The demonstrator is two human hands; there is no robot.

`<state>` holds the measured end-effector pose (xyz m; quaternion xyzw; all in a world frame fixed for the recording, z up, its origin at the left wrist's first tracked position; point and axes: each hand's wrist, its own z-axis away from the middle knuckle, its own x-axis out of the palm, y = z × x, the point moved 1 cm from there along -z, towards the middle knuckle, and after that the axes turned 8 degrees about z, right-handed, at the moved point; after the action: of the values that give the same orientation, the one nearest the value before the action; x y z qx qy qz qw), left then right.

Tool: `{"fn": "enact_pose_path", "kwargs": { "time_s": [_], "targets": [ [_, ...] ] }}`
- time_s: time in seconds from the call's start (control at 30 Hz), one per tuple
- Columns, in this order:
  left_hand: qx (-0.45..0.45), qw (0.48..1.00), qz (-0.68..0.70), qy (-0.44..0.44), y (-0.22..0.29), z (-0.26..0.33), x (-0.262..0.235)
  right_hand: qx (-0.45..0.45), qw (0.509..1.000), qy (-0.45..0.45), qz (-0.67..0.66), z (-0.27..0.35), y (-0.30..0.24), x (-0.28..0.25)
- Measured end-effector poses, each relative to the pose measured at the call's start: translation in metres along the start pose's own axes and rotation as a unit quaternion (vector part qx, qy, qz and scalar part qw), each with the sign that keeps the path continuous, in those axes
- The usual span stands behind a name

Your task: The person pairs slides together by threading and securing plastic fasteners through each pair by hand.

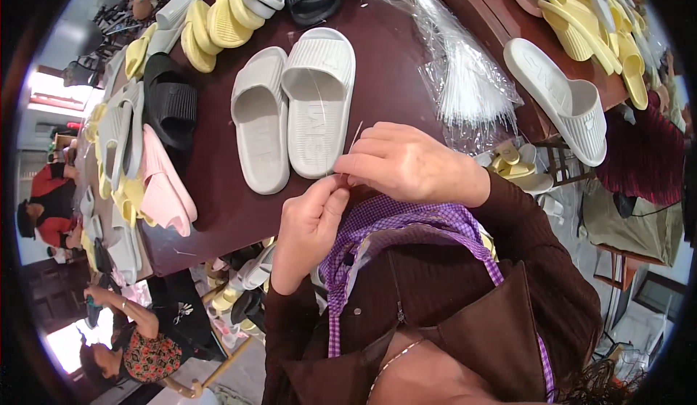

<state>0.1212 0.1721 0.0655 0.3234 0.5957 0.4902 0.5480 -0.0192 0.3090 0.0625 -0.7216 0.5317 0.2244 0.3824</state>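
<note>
A pair of light grey slide sandals lies side by side on the dark red table, the left slide point(263, 133) and the right slide point(319, 107) touching along their edges. A thin clear plastic strand point(324, 107) runs over the right slide toward my hands. Just below that slide's heel, my left hand point(308, 223) is closed with thumb and forefinger pinched on the strand. My right hand point(410, 164) is closed too, its fingertips meeting the left ones. A thin pale end point(356, 136) sticks up beside its knuckles. The fingers hide where the strand ends meet.
A bundle of clear plastic strands point(472, 78) in a bag lies right of the slides. Black slides point(170, 100), pink slides point(163, 180) and yellow slides point(229, 20) line the left and far edges. A single grey slide point(559, 100) sits at the right. Two people work at the left.
</note>
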Motion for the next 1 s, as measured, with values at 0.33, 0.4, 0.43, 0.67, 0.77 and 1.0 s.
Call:
{"fn": "enact_pose_path", "kwargs": {
  "time_s": [0.33, 0.4, 0.43, 0.67, 0.77, 1.0],
  "targets": [
    [0.166, 0.967, -0.058, 0.183, -0.016, 0.011, -0.037, 0.048, 0.991, 0.064, 0.109, -0.006, 0.034, -0.033],
    [0.15, 0.966, -0.068, 0.198, -0.019, 0.018, -0.044, 0.093, 0.988, 0.073, 0.098, -0.008, 0.037, -0.038],
    [0.152, 0.966, -0.068, 0.198, -0.019, 0.021, -0.043, 0.093, 0.988, 0.074, 0.1, -0.011, 0.037, -0.036],
    [0.032, 0.966, -0.081, 0.242, -0.036, 0.032, -0.038, 0.114, 0.993, -0.033, 0.002, -0.032, 0.061, 0.034],
    [0.042, 0.952, -0.143, 0.267, -0.036, 0.027, -0.037, 0.12, 0.991, -0.038, 0.036, -0.036, 0.064, 0.033],
    [0.118, 0.929, -0.253, 0.245, -0.051, -0.021, -0.023, 0.127, 0.988, -0.01, 0.086, -0.039, 0.074, 0.0]
  ]
}}
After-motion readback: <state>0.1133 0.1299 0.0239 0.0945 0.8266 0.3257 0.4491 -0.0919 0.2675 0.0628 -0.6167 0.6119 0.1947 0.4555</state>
